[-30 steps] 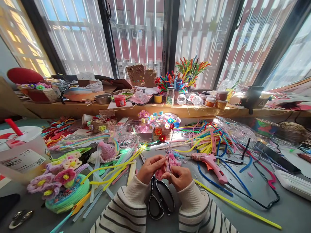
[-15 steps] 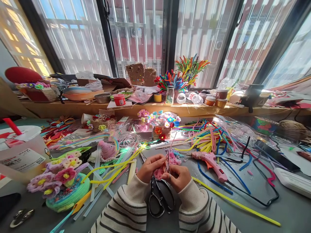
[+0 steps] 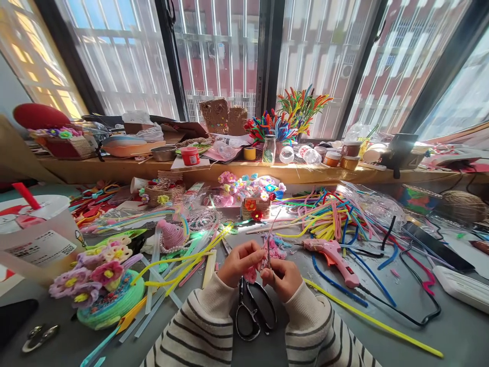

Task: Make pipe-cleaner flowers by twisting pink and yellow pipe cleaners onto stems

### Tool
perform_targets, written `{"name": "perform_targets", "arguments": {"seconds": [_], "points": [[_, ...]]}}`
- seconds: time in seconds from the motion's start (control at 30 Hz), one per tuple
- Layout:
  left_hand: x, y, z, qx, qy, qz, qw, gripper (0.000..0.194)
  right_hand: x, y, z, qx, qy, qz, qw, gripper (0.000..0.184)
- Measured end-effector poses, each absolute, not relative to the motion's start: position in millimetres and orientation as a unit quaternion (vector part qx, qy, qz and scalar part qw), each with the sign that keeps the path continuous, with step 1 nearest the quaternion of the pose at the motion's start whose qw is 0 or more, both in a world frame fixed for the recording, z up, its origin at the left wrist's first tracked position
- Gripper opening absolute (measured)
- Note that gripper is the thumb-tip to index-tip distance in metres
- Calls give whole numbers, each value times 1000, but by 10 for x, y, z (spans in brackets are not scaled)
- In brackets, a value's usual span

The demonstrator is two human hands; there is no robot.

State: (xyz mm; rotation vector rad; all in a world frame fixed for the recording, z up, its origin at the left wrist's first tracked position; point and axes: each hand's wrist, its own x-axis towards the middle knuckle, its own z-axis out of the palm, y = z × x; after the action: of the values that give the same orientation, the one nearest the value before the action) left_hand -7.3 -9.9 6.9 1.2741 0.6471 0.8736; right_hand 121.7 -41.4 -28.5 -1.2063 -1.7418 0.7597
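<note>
My left hand [image 3: 243,262] is closed in a pinch on a small fuzzy pink piece [image 3: 250,274], which looks like bent pipe cleaner. Facing it, my right hand [image 3: 282,278] pinches a slim, dark, upright item [image 3: 269,251] against the pink piece; its kind is too small to tell. The fingertips of both hands nearly meet and partly hide the work. On the table below and between my wrists lie black-handled scissors [image 3: 247,322], their blades hidden under my hands. Just beyond my fingers sits a heap of pink and blue fuzzy scraps [image 3: 278,246].
A pink glue gun [image 3: 336,260] with a black cord lies to the right, near a long yellow pipe cleaner [image 3: 382,320]. At left stand a drink cup [image 3: 42,250] and a green pot of fuzzy flowers [image 3: 110,300]. Pipe cleaners [image 3: 328,219] pile up behind.
My right hand has shifted slightly against the pink piece, and the slim dark item stands a little further right. The whole view has moved slightly; both hands keep their pinch.
</note>
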Motion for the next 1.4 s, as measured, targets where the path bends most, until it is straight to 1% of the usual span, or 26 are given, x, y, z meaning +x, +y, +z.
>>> {"name": "perform_targets", "arguments": {"seconds": [0.3, 0.4, 0.57, 0.67, 0.73, 0.8, 0.9, 1.03, 1.17, 1.4], "points": [[-66, -79, 25, 552, 288, 410, 667, 27, 1230, -373, -358, -507, -671, 292, 456, 52], [-65, -82, 24, 555, 284, 410, 666, 27, 1212, -387, -332, -487, -669, 318, 464, 54], [-59, -102, 13, 563, 255, 374, 691, 27, 1207, -417, -264, -436, -670, 350, 487, 61], [-59, -109, 8, 566, 253, 362, 696, 26, 1223, -419, -258, -451, -653, 350, 497, 57], [-62, -108, 14, 572, 257, 368, 687, 26, 1234, -420, -252, -474, -643, 337, 498, 53], [-64, -104, 22, 576, 259, 377, 677, 26, 1240, -426, -235, -491, -640, 319, 497, 53], [-61, -102, 30, 572, 256, 388, 675, 26, 1236, -441, -197, -479, -647, 316, 503, 59], [-50, -113, 40, 563, 227, 385, 695, 25, 1210, -464, -161, -437, -659, 344, 506, 64], [-45, -127, 60, 563, 216, 382, 700, 22, 1196, -475, -153, -421, -664, 354, 506, 63], [-46, -139, 56, 554, 237, 363, 711, 24, 1250, -449, -190, -448, -676, 318, 491, 59]]}}
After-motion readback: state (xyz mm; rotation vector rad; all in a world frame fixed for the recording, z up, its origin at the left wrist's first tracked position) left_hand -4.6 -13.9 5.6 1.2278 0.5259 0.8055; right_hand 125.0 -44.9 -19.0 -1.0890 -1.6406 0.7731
